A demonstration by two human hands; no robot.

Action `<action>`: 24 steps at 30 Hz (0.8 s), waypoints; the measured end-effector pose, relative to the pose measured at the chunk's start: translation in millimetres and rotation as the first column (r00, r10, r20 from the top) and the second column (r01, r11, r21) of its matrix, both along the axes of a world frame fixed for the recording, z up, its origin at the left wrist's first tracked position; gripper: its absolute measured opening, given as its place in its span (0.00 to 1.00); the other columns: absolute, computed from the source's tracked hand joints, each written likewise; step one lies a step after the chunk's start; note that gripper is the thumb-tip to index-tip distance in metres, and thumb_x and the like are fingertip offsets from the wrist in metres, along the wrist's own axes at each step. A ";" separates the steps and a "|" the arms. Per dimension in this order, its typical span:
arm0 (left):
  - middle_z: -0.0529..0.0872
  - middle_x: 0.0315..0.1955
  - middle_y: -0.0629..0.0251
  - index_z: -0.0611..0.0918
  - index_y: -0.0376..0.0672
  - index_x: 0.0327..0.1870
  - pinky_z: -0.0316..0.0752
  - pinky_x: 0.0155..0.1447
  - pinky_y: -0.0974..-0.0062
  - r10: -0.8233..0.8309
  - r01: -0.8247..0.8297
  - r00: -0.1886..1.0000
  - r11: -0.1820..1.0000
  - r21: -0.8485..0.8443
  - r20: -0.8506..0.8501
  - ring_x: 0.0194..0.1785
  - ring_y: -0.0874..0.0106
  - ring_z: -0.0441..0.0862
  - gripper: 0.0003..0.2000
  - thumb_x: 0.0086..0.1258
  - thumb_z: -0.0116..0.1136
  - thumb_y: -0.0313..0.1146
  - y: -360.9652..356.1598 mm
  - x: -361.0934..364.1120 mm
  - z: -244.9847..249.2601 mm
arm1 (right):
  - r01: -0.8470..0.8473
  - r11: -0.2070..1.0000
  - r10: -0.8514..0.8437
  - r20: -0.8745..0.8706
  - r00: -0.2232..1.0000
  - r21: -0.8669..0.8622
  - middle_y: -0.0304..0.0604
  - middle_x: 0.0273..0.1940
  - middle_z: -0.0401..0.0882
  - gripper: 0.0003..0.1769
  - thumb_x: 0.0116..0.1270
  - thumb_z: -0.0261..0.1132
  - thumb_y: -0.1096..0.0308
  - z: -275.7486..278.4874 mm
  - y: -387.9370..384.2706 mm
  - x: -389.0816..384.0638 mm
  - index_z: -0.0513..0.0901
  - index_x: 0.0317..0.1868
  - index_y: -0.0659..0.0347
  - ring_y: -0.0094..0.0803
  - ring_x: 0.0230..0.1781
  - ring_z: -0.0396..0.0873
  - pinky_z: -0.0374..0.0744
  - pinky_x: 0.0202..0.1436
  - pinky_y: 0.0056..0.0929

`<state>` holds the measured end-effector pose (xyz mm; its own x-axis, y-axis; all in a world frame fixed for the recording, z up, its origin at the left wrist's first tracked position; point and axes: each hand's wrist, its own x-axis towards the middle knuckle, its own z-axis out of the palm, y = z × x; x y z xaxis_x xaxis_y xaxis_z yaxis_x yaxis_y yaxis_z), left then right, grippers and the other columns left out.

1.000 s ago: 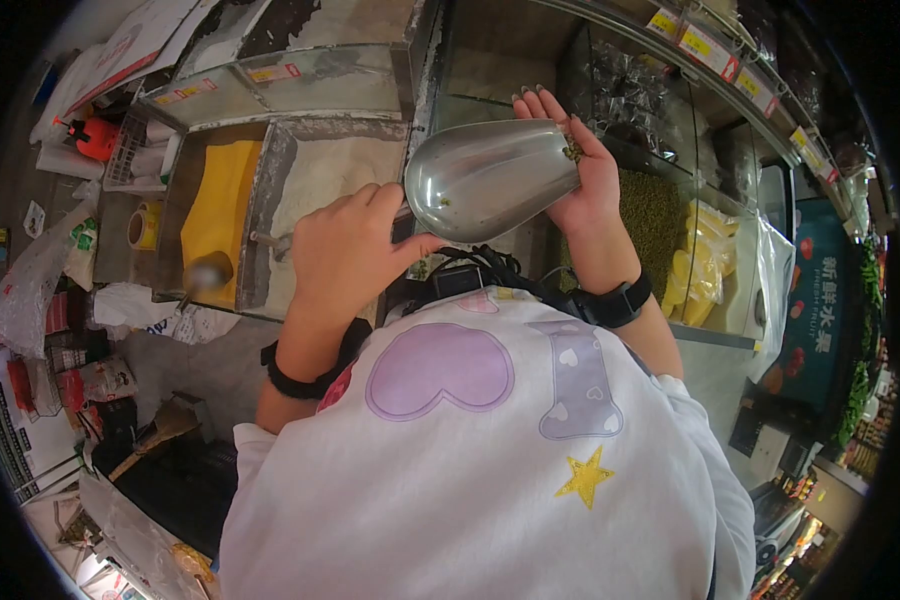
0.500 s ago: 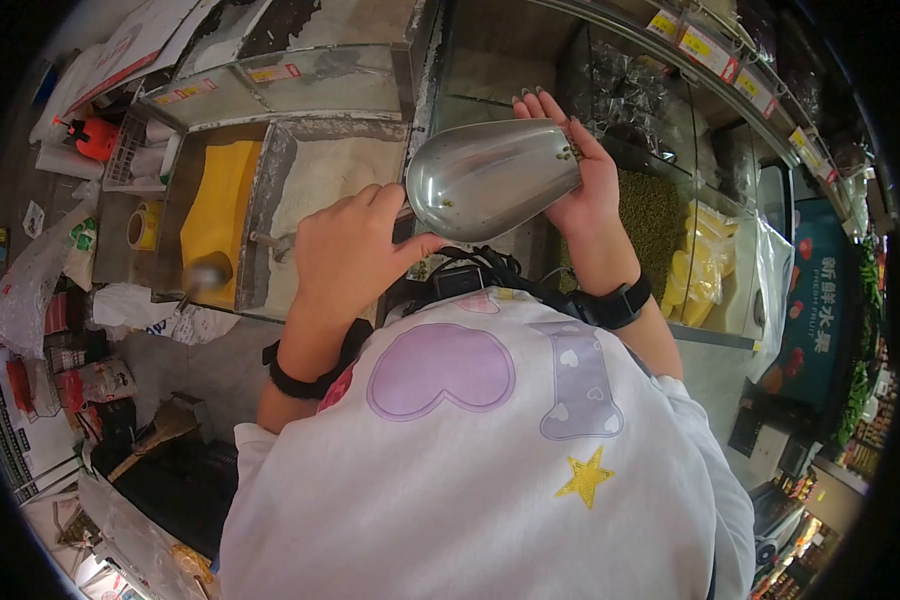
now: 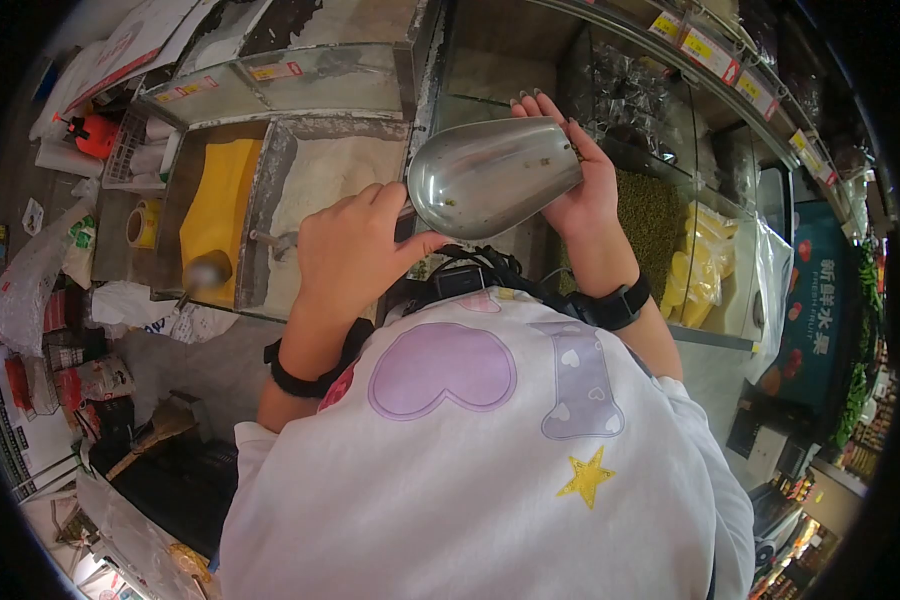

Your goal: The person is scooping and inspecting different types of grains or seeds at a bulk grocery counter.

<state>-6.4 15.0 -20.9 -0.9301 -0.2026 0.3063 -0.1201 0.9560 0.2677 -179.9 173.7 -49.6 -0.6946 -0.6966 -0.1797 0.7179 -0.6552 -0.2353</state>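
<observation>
Left hand curled around the scoop at its left end, grip hiding the handle! Right hand, palm up, fingers stretched out, thumb apart, there at the scoop's right-hand mouth; touching, I can't tell. Scoop between the hands, white powder left, green beans right!

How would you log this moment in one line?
left hand: gripping metal scoop; right hand: palm up, at its mouth; metal scoop: few small grains
</observation>
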 end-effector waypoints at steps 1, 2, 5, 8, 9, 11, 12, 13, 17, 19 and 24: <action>0.80 0.23 0.67 0.76 0.44 0.30 0.73 0.28 0.71 0.002 -0.002 1.000 1.000 0.012 0.008 0.28 0.66 0.81 0.23 0.47 0.64 0.56 0.1 0.0 -0.3 | 0.003 1.000 -0.003 0.001 1.000 0.009 0.52 0.62 0.66 0.24 0.73 0.39 0.63 0.8 -0.1 0.6 0.63 0.63 0.68 0.43 0.65 0.62 0.61 0.69 0.41; 0.80 0.23 0.67 0.76 0.44 0.30 0.73 0.28 0.71 0.002 -0.002 1.000 1.000 0.012 0.008 0.28 0.66 0.81 0.23 0.47 0.64 0.56 0.0 0.2 -0.4 | 0.003 1.000 -0.003 0.001 1.000 0.009 0.52 0.62 0.66 0.24 0.73 0.39 0.63 1.2 -0.3 1.1 0.63 0.63 0.68 0.43 0.65 0.62 0.61 0.69 0.41; 0.82 0.28 0.68 0.77 0.46 0.35 0.72 0.30 0.70 0.015 -0.017 0.999 0.999 0.036 0.043 0.30 0.65 0.81 0.22 0.50 0.63 0.55 -0.3 0.6 -0.5 | 0.011 0.999 -0.010 -0.028 1.000 0.039 0.52 0.61 0.66 0.24 0.73 0.39 0.63 1.6 -0.7 1.7 0.63 0.63 0.68 0.44 0.65 0.62 0.61 0.69 0.41; 0.82 0.28 0.68 0.77 0.46 0.35 0.72 0.30 0.69 0.009 -0.012 0.998 0.998 0.055 0.056 0.29 0.65 0.81 0.22 0.50 0.63 0.55 -0.4 0.8 -0.7 | 0.011 1.000 -0.011 -0.015 1.000 0.018 0.52 0.61 0.66 0.24 0.73 0.39 0.62 0.4 0.1 2.1 0.63 0.63 0.69 0.44 0.65 0.62 0.61 0.69 0.41; 0.82 0.28 0.68 0.77 0.46 0.35 0.72 0.30 0.69 0.008 -0.011 0.999 0.999 0.052 0.049 0.30 0.65 0.81 0.22 0.50 0.63 0.55 -0.2 0.9 -0.6 | 0.003 1.000 -0.003 -0.010 1.000 -0.003 0.52 0.61 0.66 0.24 0.73 0.38 0.62 -0.7 0.7 1.7 0.63 0.63 0.69 0.44 0.65 0.62 0.61 0.69 0.42; 0.82 0.28 0.68 0.77 0.45 0.35 0.72 0.30 0.69 0.008 -0.010 0.999 0.999 0.048 0.042 0.30 0.65 0.81 0.22 0.50 0.63 0.55 0.0 0.6 0.0 | -0.006 1.000 0.006 -0.006 1.000 -0.024 0.52 0.61 0.66 0.24 0.73 0.38 0.62 -0.6 0.7 1.7 0.63 0.63 0.69 0.44 0.65 0.62 0.61 0.69 0.42; 0.82 0.28 0.68 0.77 0.45 0.35 0.72 0.30 0.69 0.016 -0.020 0.998 0.998 0.064 0.064 0.30 0.65 0.81 0.22 0.50 0.63 0.55 0.2 0.5 0.7 | 0.002 1.000 -0.002 -0.018 1.000 -0.004 0.52 0.61 0.67 0.25 0.73 0.38 0.62 0.7 0.3 2.4 0.63 0.63 0.69 0.44 0.65 0.62 0.61 0.69 0.42; 0.82 0.28 0.68 0.78 0.46 0.35 0.72 0.30 0.69 0.023 -0.030 0.996 0.996 0.079 0.087 0.30 0.65 0.81 0.23 0.49 0.63 0.55 0.3 0.4 1.3 | 0.011 1.000 -0.010 -0.029 1.000 0.016 0.53 0.61 0.67 0.25 0.73 0.38 0.61 1.7 -0.2 2.9 0.63 0.63 0.69 0.44 0.65 0.62 0.61 0.69 0.42; 0.82 0.28 0.68 0.78 0.46 0.36 0.72 0.31 0.69 0.013 -0.018 0.998 0.997 0.072 0.068 0.31 0.65 0.81 0.23 0.49 0.63 0.55 0.0 1.1 3.0 | 0.023 0.999 -0.023 -0.018 1.000 0.028 0.53 0.61 0.67 0.26 0.74 0.37 0.60 2.1 -0.3 3.4 0.63 0.63 0.69 0.44 0.65 0.62 0.61 0.69 0.42; 0.80 0.25 0.68 0.77 0.45 0.31 0.73 0.28 0.70 0.009 -0.009 1.000 0.999 0.031 0.014 0.29 0.66 0.81 0.23 0.47 0.65 0.56 0.4 0.9 1.9 | 0.001 0.999 -0.001 -0.014 1.000 -0.038 0.53 0.61 0.67 0.26 0.74 0.36 0.58 -1.9 1.1 1.8 0.63 0.63 0.69 0.45 0.65 0.62 0.61 0.69 0.42; 0.82 0.29 0.68 0.78 0.46 0.36 0.72 0.31 0.69 0.029 -0.034 0.997 0.997 0.065 0.078 0.31 0.64 0.81 0.23 0.49 0.63 0.55 1.3 1.5 3.3 | -0.058 0.988 0.057 -0.013 0.998 -0.142 0.53 0.61 0.67 0.27 0.74 0.35 0.58 -9.0 3.1 -0.5 0.63 0.63 0.70 0.45 0.65 0.62 0.61 0.69 0.42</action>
<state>-4.9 16.3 -17.6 -0.9432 -0.2496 0.2193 -0.1726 0.9320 0.3187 -180.4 176.8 -58.6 -0.6536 -0.7536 -0.0703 0.7538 -0.6399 -0.1491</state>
